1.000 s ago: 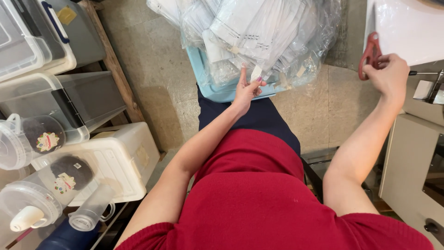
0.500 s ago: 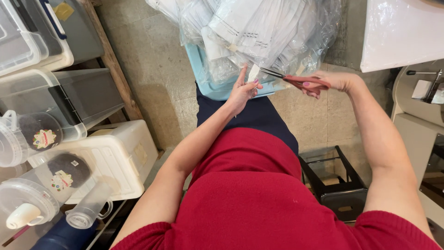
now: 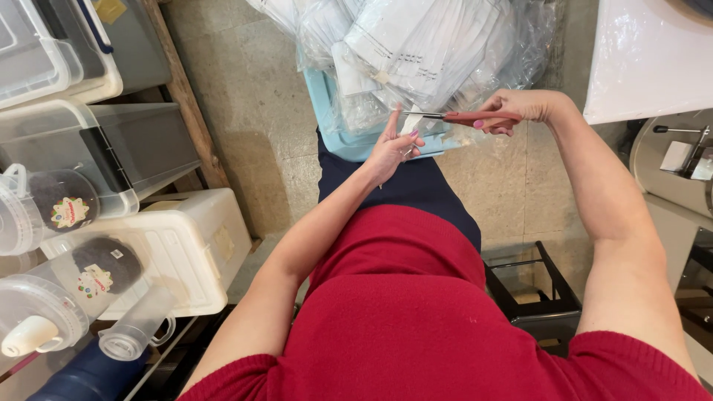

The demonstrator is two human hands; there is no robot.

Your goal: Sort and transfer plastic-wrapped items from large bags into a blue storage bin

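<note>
My left hand (image 3: 395, 145) pinches a small white tag or strip (image 3: 410, 123) at the near edge of a light blue bin (image 3: 327, 111). The bin is heaped with clear plastic bags (image 3: 431, 44) of white items. My right hand (image 3: 514, 108) grips red-handled scissors (image 3: 460, 116), their blades pointing left and meeting the strip just above my left fingers. Below, my red top and dark trousers fill the view.
Clear plastic storage boxes (image 3: 67, 141) and lidded jars (image 3: 52, 200) sit on shelves at the left, with a white lidded box (image 3: 178, 245). A white sheet-covered surface (image 3: 653, 59) and a metal machine (image 3: 676, 163) stand at the right. A black stool frame (image 3: 535, 289) sits beside my leg.
My right hand came from the white surface at the right, with the scissors, over to the bin; the blades now reach the strip my left hand holds.
</note>
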